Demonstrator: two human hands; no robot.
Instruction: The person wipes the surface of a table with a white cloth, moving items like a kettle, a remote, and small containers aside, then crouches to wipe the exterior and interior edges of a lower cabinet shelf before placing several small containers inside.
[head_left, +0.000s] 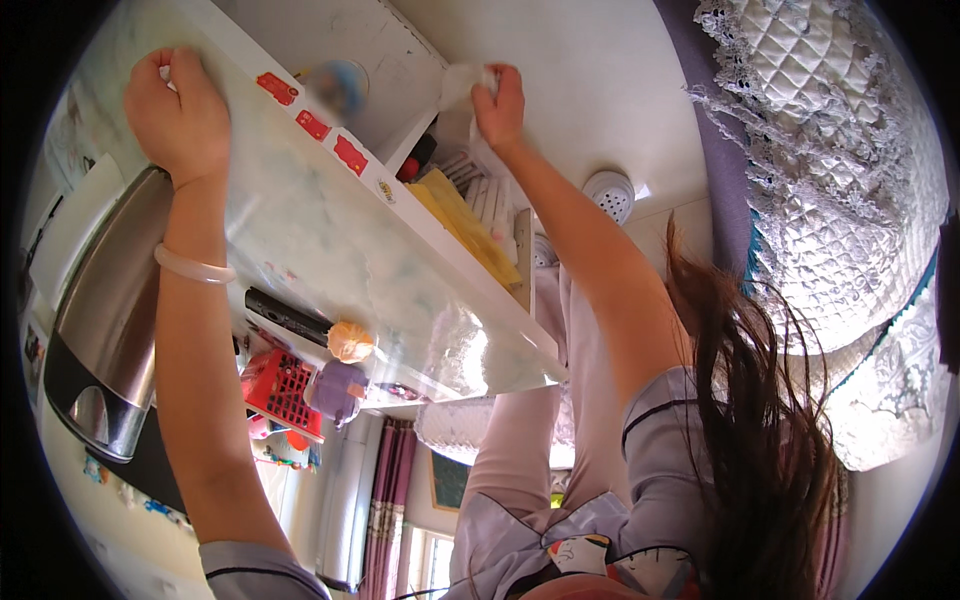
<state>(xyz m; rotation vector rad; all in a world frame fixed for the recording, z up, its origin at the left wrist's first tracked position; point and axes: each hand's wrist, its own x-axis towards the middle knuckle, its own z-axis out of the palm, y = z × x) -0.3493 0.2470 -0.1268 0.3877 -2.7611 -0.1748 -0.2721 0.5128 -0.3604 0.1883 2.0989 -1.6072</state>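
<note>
My right hand (500, 109) pinches a crumpled, translucent white piece, perhaps plastic film (459, 88), above the side of an open drawer (390, 45). My left hand (178, 112) is curled over the marbled tabletop (300, 202), with a pale bracelet (193, 265) on its forearm. A small white spot shows between its thumb and finger; whether it is held I cannot tell. Inside the drawer are a blurred blue round thing (337, 88), a yellow packet (465, 225), a red and black object (417, 159) and white items (491, 206).
A steel electric kettle (112, 300) stands beside my left forearm. A black remote-like object (289, 315), a peeled-looking orange fruit (350, 342), a purple object (337, 391) and a red basket (281, 382) line the table's far side. A quilted, lace-edged bedspread (832, 187) lies right; white perforated slippers (610, 193) are below.
</note>
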